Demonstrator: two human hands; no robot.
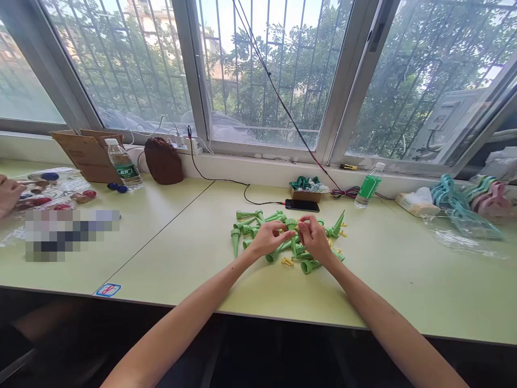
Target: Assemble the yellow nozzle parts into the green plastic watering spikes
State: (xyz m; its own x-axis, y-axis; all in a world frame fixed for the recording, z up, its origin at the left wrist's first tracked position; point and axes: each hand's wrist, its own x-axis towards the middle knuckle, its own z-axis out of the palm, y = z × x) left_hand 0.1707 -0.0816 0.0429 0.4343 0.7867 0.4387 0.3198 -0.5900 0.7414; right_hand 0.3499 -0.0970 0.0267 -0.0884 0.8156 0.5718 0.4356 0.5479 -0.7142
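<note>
A pile of green plastic watering spikes (pixel 271 257) lies on the table before me, with small yellow plastic pieces (pixel 287 262) scattered among them. Above the pile, my left hand (pixel 270 238) is closed around the wide capped end of one green watering spike (pixel 291 224), whose narrow end points down. Close beside it, my right hand (pixel 315 241) is closed in a pinch at that spike's upper part. A bit of yellow shows at its fingertips, mostly hidden by the fingers.
Behind the pile lie a black phone (pixel 302 205) and a small box (pixel 306 195). A green-labelled bottle (pixel 369 186) and plastic hangers (pixel 452 202) stand to the right. At far left, another person's hand (pixel 8 195) is near wrapped items, a bottle (pixel 124 167) and a cardboard box (pixel 86 156).
</note>
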